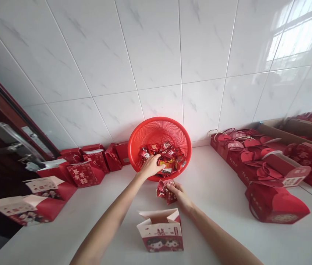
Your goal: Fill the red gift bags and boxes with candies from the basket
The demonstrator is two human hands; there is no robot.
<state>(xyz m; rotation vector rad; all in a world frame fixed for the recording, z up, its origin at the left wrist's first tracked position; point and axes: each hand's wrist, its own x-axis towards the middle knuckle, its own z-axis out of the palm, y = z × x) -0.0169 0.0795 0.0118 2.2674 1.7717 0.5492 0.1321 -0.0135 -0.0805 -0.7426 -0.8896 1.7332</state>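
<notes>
My left hand (pixel 151 166) is inside the rim of a red plastic basket (pixel 159 125), over the red wrapped candies (pixel 169 152) lying in it. Its thumb and fingers are apart, and I see nothing gripped between them. In front of the basket, my right hand (pixel 182 197) pinches several red candy packets (pixel 167 191) with printed wrappers. Nearest to me stands an upright red and white paper gift box (pixel 161 235) with cartoon figures on its front and its top flaps open. What lies inside that box is hidden.
Several red gift boxes stand at the left, including open-topped ones (pixel 25 209) near a door handle (pixel 15 140). Red handled boxes (pixel 277 202) are lined up at the right beside a cardboard carton (pixel 272 130). A tiled wall (pixel 112 110) rises behind the white tabletop (pixel 208 191).
</notes>
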